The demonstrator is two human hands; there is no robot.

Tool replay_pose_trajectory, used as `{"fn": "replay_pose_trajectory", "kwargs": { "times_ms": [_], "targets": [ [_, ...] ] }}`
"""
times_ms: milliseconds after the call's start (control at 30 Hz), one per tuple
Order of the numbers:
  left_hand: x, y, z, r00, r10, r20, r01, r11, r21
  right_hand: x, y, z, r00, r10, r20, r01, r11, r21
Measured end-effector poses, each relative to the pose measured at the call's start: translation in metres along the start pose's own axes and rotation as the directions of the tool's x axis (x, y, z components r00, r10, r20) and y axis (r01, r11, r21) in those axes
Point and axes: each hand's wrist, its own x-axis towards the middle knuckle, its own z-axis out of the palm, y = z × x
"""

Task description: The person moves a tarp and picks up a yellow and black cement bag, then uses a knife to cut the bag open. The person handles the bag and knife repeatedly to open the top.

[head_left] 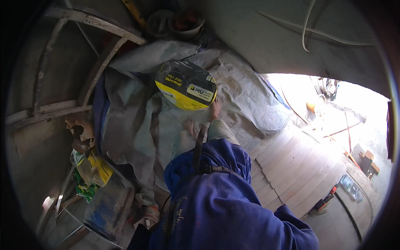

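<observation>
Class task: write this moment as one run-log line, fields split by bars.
Hands: neither visible | Bag: black and yellow, lying on grey sheet | Right foot: at bag's near edge

Grey sheet point(246, 98) (rumpled) beneath bag point(185, 85)

Free room over grey sheeting point(250, 102) right of the bag point(183, 85); metal frame point(100, 68) in the way leftward

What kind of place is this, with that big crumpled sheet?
Probably somewhere being built or fixed up: there's a plump black-and-yellow sack, a grey sheet spread underfoot and a ladder-like frame.
</observation>
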Motion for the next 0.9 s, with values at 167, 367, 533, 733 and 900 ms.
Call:
{"fn": "replay_pose_trajectory", "kwargs": {
  "times_ms": [167, 367, 533, 733, 900],
  "targets": [
    [-0.031, 0.012, 0.044, 1.000, -0.023, -0.016, 0.022, 0.999, -0.043, -0.003, -0.082, -0.037, 0.985, -0.110, -0.135, 0.109, 0.994, -0.016],
    [-0.042, 0.035, 0.075, 1.000, 0.022, -0.019, -0.022, 0.999, -0.032, 0.027, -0.091, -0.047, 0.995, -0.040, -0.092, 0.028, 0.991, -0.128],
    [-0.033, 0.050, 0.072, 1.000, 0.012, -0.008, -0.012, 0.999, 0.032, 0.121, -0.051, 0.062, 0.934, 0.107, 0.341, 0.241, 0.517, -0.821],
    [0.057, 0.102, 0.007, 0.998, 0.059, -0.020, -0.050, 0.953, 0.298, 0.222, -0.175, 0.204, 0.827, -0.543, 0.146, 0.468, 0.520, -0.714],
    [0.183, 0.273, -0.037, 0.908, 0.418, 0.024, -0.314, 0.642, 0.699, 0.219, -0.292, 0.375, 0.489, -0.812, 0.319, 0.730, 0.181, -0.659]
  ]
}}
